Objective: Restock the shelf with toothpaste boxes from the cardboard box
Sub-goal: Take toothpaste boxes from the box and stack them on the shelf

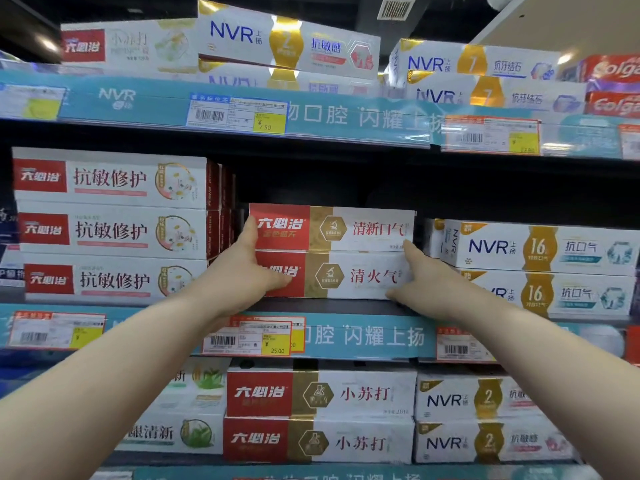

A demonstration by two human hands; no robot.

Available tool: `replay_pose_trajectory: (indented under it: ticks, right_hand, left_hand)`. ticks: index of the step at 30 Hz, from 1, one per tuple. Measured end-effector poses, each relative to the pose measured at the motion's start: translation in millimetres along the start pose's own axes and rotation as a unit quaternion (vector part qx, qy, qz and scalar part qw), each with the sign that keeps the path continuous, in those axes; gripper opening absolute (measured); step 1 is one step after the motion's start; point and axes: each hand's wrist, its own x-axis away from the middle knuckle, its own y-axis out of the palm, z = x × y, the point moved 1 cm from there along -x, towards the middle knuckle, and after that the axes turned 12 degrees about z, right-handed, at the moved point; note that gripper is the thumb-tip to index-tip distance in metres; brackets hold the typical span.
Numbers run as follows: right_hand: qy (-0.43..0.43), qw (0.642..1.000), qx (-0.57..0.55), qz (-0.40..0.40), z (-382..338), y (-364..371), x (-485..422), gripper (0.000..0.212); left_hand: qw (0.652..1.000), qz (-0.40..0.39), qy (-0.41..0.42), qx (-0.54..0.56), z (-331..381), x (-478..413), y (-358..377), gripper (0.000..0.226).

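Middle shelf (346, 308): both arms outstretched, left hand (242, 275) and right hand (426, 282) clasping two-box stack (353, 252) ends.

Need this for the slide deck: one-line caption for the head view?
Both hands, left hand and right hand, bracket two stacked red-and-gold toothpaste boxes on the middle shelf.

This is a shop, in its toothpaste aisle. Stacked toothpaste boxes (332, 252) fill tiered shelves (346, 306) with their printed fronts facing out. Teal edge strips (363, 336) carry barcode price tags (256, 336) with yellow price squares.
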Motion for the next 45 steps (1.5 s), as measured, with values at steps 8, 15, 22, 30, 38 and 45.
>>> replay_pose_trajectory:
  ticks: [8,15,22,30,38,45]
  right_hand:
    - [0.103,0.976,-0.188,0.04,5,13,-25,0.081]
    - [0.148,0.937,-0.314,0.03,5,12,-37,0.052]
    - [0.089,0.952,-0.291,0.026,8,6,-22,0.049]
    - [0.072,0.951,-0.3,0.032,8,3,-16,0.047]
    - [0.069,0.946,-0.306,0.081,5,5,-10,0.043]
    - [0.059,0.951,-0.301,0.029,8,0,5,0.042]
  left_hand:
    - [1.0,0.004,-0.008,-0.019,4,-7,2,0.095]
    - [1.0,0.013,-0.025,-0.011,6,-9,5,0.092]
    - [0.998,0.024,-0.045,-0.042,-2,-12,3,0.096]
    - [0.998,0.025,-0.057,-0.023,-3,-12,1,0.093]
    - [0.998,0.032,-0.048,0.023,-2,-8,-5,0.088]
    - [0.999,0.018,-0.035,0.021,-4,-8,-4,0.082]
